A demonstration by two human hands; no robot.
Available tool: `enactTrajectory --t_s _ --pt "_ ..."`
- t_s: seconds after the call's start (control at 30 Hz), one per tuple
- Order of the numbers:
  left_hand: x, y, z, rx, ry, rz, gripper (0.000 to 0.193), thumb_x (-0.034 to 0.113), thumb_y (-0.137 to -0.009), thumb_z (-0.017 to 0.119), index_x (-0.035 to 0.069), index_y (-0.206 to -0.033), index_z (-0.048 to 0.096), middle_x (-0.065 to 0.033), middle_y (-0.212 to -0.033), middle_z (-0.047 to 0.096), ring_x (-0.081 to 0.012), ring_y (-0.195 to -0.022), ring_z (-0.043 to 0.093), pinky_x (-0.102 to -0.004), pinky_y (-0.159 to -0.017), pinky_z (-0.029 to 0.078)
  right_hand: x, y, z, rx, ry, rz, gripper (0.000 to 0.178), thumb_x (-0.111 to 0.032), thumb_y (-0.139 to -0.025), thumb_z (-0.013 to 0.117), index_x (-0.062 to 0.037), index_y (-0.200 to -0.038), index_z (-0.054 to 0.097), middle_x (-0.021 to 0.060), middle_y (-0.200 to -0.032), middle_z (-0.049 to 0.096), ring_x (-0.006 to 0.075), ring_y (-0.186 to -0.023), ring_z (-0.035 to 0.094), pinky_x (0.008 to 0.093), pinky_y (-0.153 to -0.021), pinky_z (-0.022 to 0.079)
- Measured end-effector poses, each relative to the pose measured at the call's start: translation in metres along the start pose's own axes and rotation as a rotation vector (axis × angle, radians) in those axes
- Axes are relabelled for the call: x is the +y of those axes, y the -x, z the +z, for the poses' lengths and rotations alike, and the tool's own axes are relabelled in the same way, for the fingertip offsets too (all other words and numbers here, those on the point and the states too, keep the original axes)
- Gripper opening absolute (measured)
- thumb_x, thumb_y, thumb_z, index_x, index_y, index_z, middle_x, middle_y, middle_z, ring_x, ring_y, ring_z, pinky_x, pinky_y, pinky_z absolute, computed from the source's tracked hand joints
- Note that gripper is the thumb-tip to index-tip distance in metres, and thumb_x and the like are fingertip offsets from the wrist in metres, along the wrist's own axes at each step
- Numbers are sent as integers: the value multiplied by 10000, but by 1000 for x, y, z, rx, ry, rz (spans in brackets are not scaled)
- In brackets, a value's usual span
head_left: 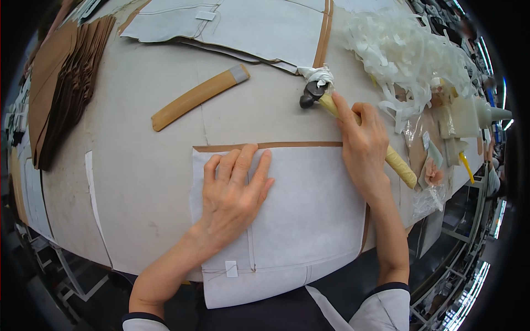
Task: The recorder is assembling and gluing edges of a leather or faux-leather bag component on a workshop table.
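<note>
A white-backed panel (309, 215) lies on the table in front of me, with a brown strip (306, 145) along its far edge and more brown at its right side. My left hand (234, 190) rests flat on it, fingers spread, the tips close to that strip. At the panel's far right corner, my right hand (364, 140) grips a hammer (400, 166) by its yellow wrapped handle. The dark hammer head points away from me, and white cloth (319, 74) is bound over one of its faces. A small white tag (231, 268) hangs by threads near the panel's front edge.
Beyond my left hand lies a curved tan bar (196, 99) with a grey end. Another white-backed panel (259, 27) is at the far side. Stacked brown pieces (66, 83) stand left. White strips (406, 55) are heaped at far right, near a squeeze bottle (464, 117) and clear plastic (429, 201).
</note>
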State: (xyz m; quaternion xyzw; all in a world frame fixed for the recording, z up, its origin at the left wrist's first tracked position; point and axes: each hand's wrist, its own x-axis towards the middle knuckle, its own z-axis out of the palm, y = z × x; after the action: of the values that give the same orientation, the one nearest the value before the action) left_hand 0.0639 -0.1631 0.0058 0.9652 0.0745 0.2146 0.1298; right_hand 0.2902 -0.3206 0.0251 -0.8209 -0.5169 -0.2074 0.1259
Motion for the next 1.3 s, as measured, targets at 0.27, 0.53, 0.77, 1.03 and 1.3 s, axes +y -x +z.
enactTrajectory --t_s 0.27,0.53,0.77,1.03,1.3 --pt "-1 0 0 24 4 -10 514 175 -831 822 55 -1319 713 -141 -1366 595 -285 -1195 563 -447 -1016 395 -75 16 18 -13 -622 -16 360 48 -723 711 18 -1082 722 110 -1031 644 274 -939 612 393 -789 487" --pt "2 -3 2 5 -5 -28 555 174 -823 816 11 -1338 688 -125 -1344 588 -269 -1203 550 -480 -1051 371 -77 17 16 31 -537 -86 366 10 -725 707 34 -1090 722 92 -1044 646 268 -949 619 392 -792 485" --pt "3 -8 3 -9 -53 -20 553 146 -814 806 -1 -1332 684 -119 -1323 589 -265 -1182 558 -498 -1079 359 -77 18 16 29 -507 -116 351 -11 -726 706 39 -1073 715 95 -1074 652 271 -976 631 395 -801 483" --pt "0 -7 4 -5 -66 -21 551 138 -823 797 10 -1346 677 -102 -1309 589 -256 -1170 560 -500 -1094 349 -77 18 16 -3 -521 -89 384 -33 -740 697 35 -1117 717 91 -1087 652 269 -988 626 399 -827 471" --pt "0 -7 4 -15 -57 -23 556 139 -827 802 11 -1353 677 -106 -1312 587 -251 -1178 555 -499 -1104 341 -78 18 16 10 -484 -121 378 -52 -748 703 40 -1114 718 84 -1091 652 255 -989 625 398 -822 465"
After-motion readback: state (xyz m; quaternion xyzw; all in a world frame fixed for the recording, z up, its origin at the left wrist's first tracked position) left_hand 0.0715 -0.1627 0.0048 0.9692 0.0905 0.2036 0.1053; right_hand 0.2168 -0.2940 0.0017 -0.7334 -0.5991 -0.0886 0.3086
